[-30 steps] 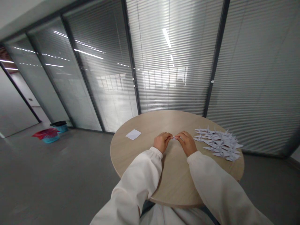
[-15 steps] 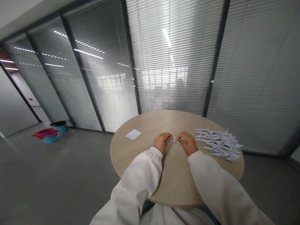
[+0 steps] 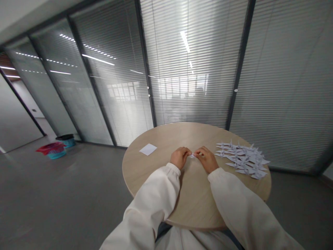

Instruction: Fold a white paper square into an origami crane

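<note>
My left hand and my right hand meet over the middle of a round wooden table. Between their fingertips they pinch a small folded piece of white paper, mostly hidden by the fingers. Both arms wear white sleeves. A flat white paper sheet lies to the left of my left hand. To the right of my right hand lies a spread of several folded white paper cranes.
Glass walls with closed blinds stand just behind the table. On the grey floor at far left sit a red basket and a dark bin. The table's near edge is close to my body.
The hands have barely moved; my right hand's fingers shifted slightly on the small folded paper. Nothing else differs.
</note>
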### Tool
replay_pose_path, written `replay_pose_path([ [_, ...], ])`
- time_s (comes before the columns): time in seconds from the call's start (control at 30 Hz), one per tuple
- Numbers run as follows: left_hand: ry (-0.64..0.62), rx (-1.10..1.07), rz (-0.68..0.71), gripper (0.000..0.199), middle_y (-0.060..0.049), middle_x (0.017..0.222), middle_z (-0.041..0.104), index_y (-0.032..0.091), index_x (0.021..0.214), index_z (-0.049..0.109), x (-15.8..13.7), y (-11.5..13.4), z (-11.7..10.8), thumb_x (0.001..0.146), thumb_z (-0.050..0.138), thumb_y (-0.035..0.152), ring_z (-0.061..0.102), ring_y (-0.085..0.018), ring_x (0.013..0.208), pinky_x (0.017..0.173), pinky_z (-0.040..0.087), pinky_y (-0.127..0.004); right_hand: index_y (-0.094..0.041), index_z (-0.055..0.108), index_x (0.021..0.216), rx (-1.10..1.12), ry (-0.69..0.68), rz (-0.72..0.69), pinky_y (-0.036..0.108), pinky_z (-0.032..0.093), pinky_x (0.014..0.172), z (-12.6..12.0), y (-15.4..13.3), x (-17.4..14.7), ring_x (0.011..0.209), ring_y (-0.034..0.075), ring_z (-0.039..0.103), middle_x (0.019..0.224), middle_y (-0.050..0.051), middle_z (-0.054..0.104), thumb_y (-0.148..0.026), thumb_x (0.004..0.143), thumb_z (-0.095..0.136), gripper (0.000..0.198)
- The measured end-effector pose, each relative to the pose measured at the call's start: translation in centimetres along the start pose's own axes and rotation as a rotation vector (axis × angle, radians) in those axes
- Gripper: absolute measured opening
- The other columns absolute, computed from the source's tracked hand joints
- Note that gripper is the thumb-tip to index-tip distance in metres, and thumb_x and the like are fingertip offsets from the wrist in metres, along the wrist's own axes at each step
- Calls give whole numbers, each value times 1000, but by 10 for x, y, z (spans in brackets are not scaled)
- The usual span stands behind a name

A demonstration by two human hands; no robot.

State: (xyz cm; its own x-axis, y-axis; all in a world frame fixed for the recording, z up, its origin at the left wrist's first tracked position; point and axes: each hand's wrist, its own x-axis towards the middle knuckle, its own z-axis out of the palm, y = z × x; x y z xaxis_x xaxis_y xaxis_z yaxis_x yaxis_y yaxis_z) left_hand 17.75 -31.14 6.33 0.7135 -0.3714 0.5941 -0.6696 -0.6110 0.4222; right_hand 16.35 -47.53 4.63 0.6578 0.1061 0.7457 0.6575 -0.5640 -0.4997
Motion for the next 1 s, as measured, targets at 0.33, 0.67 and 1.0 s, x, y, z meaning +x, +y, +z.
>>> replay_pose_path([
  [0.33, -61, -277, 58, 39, -8, 107, 53, 23, 110, 53, -1, 4, 3, 73, 55, 36, 48, -17, 98, 67, 47, -22, -17, 56, 73, 536, -79, 491, 25, 43, 48, 4, 11, 0, 47, 12, 52, 53, -2, 55, -38, 70, 53, 21],
  [0.67, -68, -254, 138, 23, -5, 87, 59, 21, 96, 63, -1, -6, 6, 76, 53, 22, 54, -11, 75, 62, 45, -20, -13, 58, 61, 1009, -151, 724, 19, 34, 40, 8, 10, -3, 42, 7, 45, 51, -2, 51, -30, 55, 65, 19],
  [1.0, -59, -221, -5, 20, -4, 83, 59, 18, 90, 64, 0, -5, 7, 75, 53, 22, 54, -9, 67, 62, 46, -19, -17, 60, 73, 576, -70, 516, 24, 43, 58, 2, 5, 1, 66, 14, 55, 70, 1, 60, -40, 70, 54, 23],
])
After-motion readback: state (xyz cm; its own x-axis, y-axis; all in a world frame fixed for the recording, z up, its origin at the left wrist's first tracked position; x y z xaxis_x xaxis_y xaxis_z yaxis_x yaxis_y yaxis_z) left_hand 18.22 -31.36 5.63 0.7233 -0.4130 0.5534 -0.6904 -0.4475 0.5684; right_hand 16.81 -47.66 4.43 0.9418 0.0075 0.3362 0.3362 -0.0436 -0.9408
